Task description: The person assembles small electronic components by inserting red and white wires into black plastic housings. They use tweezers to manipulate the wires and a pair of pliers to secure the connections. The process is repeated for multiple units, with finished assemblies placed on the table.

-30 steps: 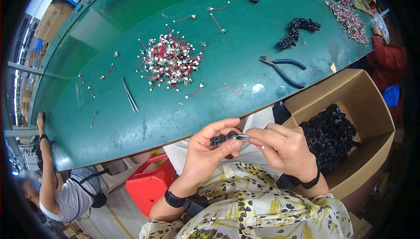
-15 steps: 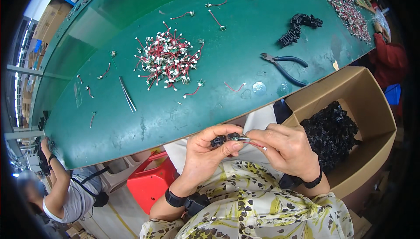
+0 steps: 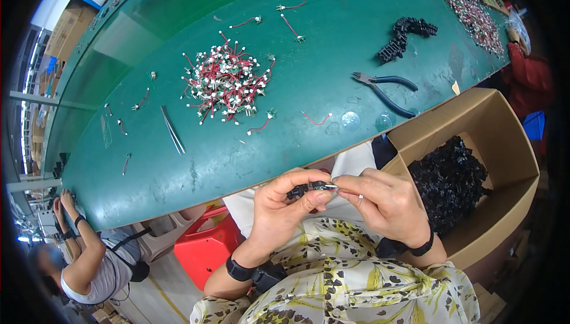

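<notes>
Just past the table's front edge, my left hand point(image 3: 281, 204) is closed around a small black plastic part point(image 3: 298, 190), gripping it between thumb and fingers. My right hand point(image 3: 389, 204) meets it from the right, thumb and fingers pinched on a short red wire lead point(image 3: 351, 194) with a white plug at its end. Between the fingertips, something pale or silvery sits against the black part; its exact shape is too small to make out. Beyond my hands, a pile of red wire leads with white plugs and small green boards point(image 3: 225, 81) lies on the green table point(image 3: 267, 152).
Tweezers point(image 3: 173, 130) and blue-handled cutters point(image 3: 386, 91) lie on the table, with linked black parts point(image 3: 404, 38) farther back. A cardboard box point(image 3: 496, 211) of black parts stands at my right, a red stool point(image 3: 205, 247) at left. Co-workers sit at left and far right.
My hands keep nearly the same place, while the right fingertips have shifted slightly along the red lead against the black part. The co-worker at left has moved their arms.
</notes>
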{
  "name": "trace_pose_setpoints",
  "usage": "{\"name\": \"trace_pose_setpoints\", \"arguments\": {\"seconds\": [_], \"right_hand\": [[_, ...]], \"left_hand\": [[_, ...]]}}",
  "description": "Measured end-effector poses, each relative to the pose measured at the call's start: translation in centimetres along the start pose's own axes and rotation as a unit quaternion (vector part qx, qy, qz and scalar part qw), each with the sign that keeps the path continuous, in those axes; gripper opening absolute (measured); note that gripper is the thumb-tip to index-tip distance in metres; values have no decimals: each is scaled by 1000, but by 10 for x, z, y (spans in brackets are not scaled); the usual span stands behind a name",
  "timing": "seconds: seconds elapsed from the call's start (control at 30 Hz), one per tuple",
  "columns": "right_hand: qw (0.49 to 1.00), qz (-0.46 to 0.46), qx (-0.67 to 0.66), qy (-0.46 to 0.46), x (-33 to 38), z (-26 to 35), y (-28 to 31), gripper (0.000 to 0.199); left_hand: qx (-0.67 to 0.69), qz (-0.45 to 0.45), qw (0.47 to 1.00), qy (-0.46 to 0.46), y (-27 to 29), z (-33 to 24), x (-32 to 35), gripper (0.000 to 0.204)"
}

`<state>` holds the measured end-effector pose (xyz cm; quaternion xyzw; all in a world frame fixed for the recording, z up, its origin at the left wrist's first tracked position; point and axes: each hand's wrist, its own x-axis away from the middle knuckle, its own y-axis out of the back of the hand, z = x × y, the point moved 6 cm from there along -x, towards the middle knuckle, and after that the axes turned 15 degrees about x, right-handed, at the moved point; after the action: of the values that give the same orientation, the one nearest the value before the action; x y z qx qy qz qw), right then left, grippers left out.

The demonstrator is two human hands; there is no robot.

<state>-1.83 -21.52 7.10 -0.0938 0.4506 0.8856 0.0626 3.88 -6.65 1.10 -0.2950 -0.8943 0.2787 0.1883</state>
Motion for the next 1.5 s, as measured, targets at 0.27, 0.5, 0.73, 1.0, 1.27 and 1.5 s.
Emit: {"name": "trace_pose_setpoints", "arguments": {"seconds": [0.27, 0.5, 0.73, 1.0, 1.27, 1.5], "right_hand": [[981, -54, -161, -95, 12, -6, -26, 19], [943, -11, -289, -163, 16, -11, -34, 21], [934, 17, -321, -155, 14, -13, -30, 23], [965, 96, -218, -113, 3, -12, -11, 24], [982, 95, -137, -93, -2, -10, -12, 19], [992, 55, -79, -82, -2, -12, -24, 16]], "left_hand": [[-50, -37, 998, -30, 0, -3, 0, 24], [-31, -28, 999, -29, 2, -2, 1, 25], [-20, -36, 998, -38, 4, -5, 2, 27], [-78, -40, 996, -32, 3, -7, 5, 31], [-235, 10, 962, -136, -5, -19, 0, 23], [-177, -70, 979, -68, 5, -8, 1, 21]]}}
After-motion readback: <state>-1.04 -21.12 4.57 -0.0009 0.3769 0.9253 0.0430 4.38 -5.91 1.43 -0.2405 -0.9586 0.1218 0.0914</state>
